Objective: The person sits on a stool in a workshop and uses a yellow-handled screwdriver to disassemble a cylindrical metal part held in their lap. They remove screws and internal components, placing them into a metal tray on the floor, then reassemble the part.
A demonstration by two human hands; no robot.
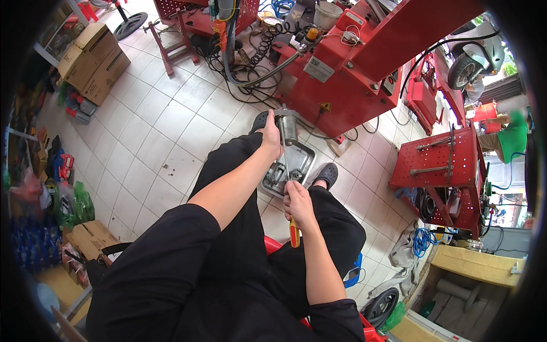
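The left hand (272,139) is gripping a cylindrical metal part (289,130) above a tray (313,155); its fingers are closing on the part's left side, though I cannot tell how the hidden ones are lying. The right hand (299,204) is pressing its fingers around a screwdriver (294,233), whose shaft is running up beside the part; whether the tip is touching is unclear. Working well probably means keeping the 2 wrists firm, pushing along the shaft's line, and holding the left fingers out of the blade's path in case it slips. Staying over the tray should help with catching loose pieces.

The tray's raised rim is sitting between 2 dark shoes (326,175). A red machine (342,97) is crowding the space ahead, while bare tiled floor (188,128) is offering more room leftward.
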